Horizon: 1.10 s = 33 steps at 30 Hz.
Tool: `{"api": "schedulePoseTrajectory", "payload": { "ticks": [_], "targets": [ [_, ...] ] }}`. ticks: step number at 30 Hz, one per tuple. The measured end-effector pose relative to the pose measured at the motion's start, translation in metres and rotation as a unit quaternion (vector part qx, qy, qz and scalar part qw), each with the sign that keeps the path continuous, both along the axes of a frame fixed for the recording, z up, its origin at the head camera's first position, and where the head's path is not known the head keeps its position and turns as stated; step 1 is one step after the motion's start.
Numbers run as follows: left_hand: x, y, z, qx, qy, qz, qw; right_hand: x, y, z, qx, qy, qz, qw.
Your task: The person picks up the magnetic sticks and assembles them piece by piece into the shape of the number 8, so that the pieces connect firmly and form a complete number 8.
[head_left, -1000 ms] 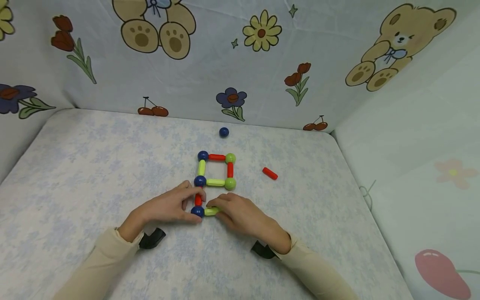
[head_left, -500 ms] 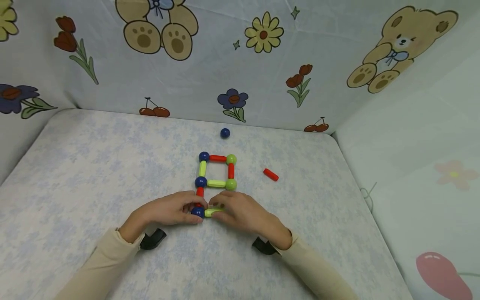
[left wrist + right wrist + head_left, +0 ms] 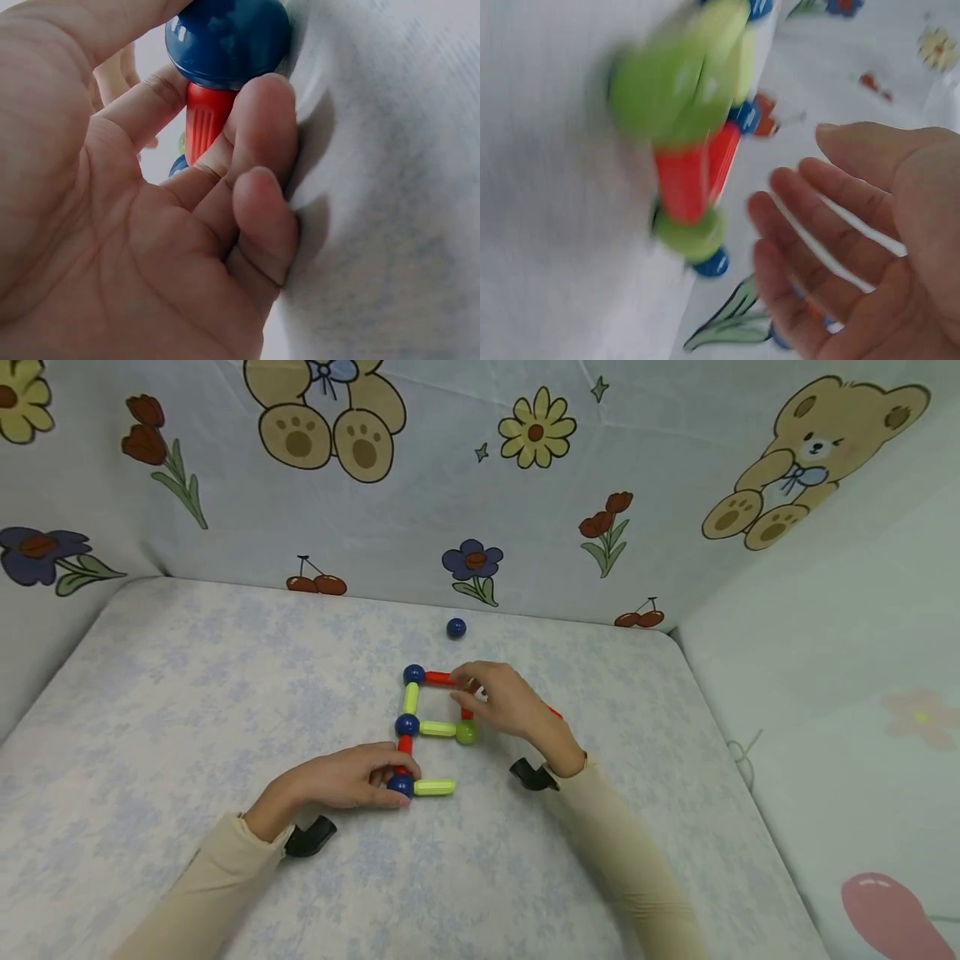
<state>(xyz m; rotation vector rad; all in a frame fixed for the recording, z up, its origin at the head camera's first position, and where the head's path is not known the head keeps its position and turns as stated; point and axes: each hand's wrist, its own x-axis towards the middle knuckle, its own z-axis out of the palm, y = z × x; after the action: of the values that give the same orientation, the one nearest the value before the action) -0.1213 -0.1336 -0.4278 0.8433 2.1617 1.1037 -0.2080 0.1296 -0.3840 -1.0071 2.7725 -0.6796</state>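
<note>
At the near end of a figure of magnetic rods and balls, my left hand [image 3: 341, 777] grips a blue ball [image 3: 400, 784] between thumb and fingers. A red rod [image 3: 405, 746] joins this ball to another blue ball [image 3: 407, 725]; a yellow-green rod [image 3: 435, 787] sticks out rightward with its far end free. My right hand [image 3: 506, 697] is held over the right side of the square behind, hiding its upper right corner. In the right wrist view, that hand's fingers are spread and hold nothing, apart from a blurred green ball [image 3: 671, 94] and red rod [image 3: 682, 180].
A loose blue ball [image 3: 456, 627] lies behind the square, near the back wall cloth. One loose red rod [image 3: 555, 712] is mostly hidden by the right wrist. The patterned tabletop [image 3: 187, 693] is bordered by printed cloth at the back and right.
My right hand has let go of the yellow-green rod and moved back and to the right, over the square. The left hand stays at the near blue ball.
</note>
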Motion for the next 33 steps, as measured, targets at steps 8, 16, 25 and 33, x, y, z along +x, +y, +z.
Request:
{"api": "schedulePoseTrajectory", "payload": {
  "ticks": [8,16,25,33],
  "targets": [
    [-0.002,0.001,-0.002,-0.001,-0.005,-0.001,1.0,-0.06,0.005,-0.008,-0.01,0.02,-0.05,0.998],
    [-0.003,0.001,0.0,0.004,-0.015,0.002,0.9999,-0.09,-0.006,-0.018,0.026,-0.013,-0.074,0.997],
    [-0.001,0.001,-0.002,0.003,-0.019,0.005,0.9998,-0.098,-0.016,-0.024,0.079,-0.037,-0.073,0.993],
    [-0.002,0.0,-0.001,0.003,-0.016,0.007,0.9998,-0.099,-0.013,-0.026,0.075,-0.049,-0.089,0.992]
  ]
}}
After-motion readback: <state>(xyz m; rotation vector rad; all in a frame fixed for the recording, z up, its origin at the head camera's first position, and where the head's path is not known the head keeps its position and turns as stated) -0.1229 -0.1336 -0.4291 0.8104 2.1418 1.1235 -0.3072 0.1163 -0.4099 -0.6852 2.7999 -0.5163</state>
